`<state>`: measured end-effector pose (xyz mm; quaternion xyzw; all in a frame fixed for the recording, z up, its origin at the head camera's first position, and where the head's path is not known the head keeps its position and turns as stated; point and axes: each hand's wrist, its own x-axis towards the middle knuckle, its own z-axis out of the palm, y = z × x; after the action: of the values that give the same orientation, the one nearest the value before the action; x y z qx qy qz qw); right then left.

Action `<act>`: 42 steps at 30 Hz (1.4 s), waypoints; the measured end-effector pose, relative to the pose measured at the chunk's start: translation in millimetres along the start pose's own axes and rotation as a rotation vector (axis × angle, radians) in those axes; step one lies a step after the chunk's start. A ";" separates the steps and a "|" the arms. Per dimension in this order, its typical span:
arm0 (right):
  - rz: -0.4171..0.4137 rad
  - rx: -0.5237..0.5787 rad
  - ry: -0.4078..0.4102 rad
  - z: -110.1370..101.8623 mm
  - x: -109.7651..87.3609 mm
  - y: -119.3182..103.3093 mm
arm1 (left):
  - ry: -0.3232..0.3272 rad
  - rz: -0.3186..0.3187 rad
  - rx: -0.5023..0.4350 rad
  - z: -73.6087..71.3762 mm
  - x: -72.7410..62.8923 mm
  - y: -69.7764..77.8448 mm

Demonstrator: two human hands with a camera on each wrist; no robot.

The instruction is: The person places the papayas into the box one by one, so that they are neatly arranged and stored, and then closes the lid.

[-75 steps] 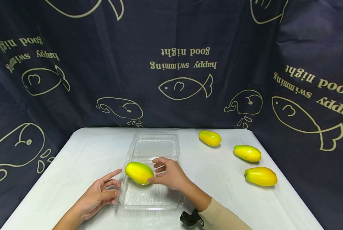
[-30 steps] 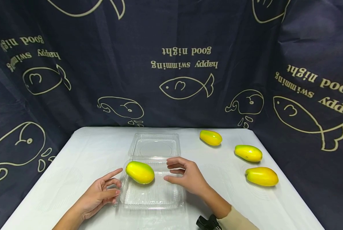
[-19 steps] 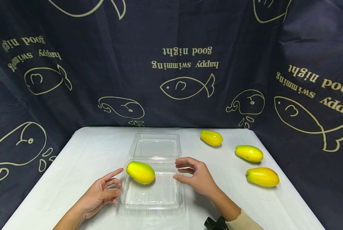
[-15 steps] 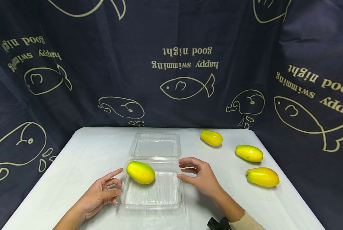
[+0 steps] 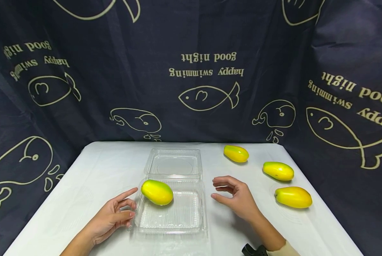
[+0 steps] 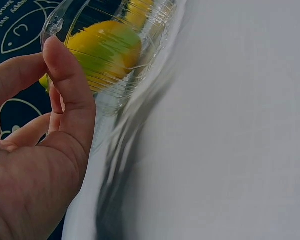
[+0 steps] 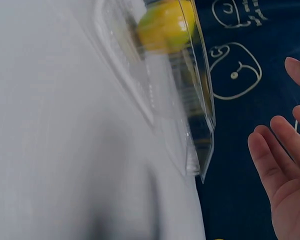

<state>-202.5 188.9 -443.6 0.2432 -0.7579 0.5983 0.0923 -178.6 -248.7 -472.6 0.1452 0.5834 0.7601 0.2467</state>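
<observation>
A hinged clear plastic container [image 5: 186, 217] lies with its lid [image 5: 173, 163] folded back on the table. In the back left of its base rests one yellow-green papaya [image 5: 157, 192]. My left hand [image 5: 110, 218] pinches the base's left rim, index finger stretched toward the fruit; the left wrist view shows the fingertips [image 6: 54, 47] at the clear edge. To the right of the container hovers my right hand [image 5: 237, 195], fingers loosely bent and nothing in them. The right wrist view has that hand [image 7: 295, 180] apart from the container.
Three more papayas lie on the right of the white table [image 5: 104, 167]: one at the back [image 5: 236, 154], one farther right [image 5: 278, 171] and one nearest [image 5: 293, 197]. A dark printed curtain [image 5: 165, 42] stands behind and at both sides.
My right hand has let go of the papaya inside the base and moved right, past the container's right rim. The left hand and the container have stayed in place.
</observation>
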 end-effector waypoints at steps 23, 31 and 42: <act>-0.069 -0.040 0.076 -54.1 -23.9 11.2 | 0.007 -0.003 -0.004 -0.1 -0.6 -0.9; -0.077 -0.058 0.099 -73.3 -32.7 13.7 | 0.004 -0.001 -0.001 0.5 -0.5 -1.8; -0.095 -0.074 0.126 -92.4 -43.3 17.9 | -0.028 0.016 -0.018 -0.6 -0.4 -3.0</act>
<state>-187.6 291.0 -453.0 0.2372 -0.7596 0.5790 0.1773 -177.9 -248.8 -475.6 0.1581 0.5717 0.7653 0.2500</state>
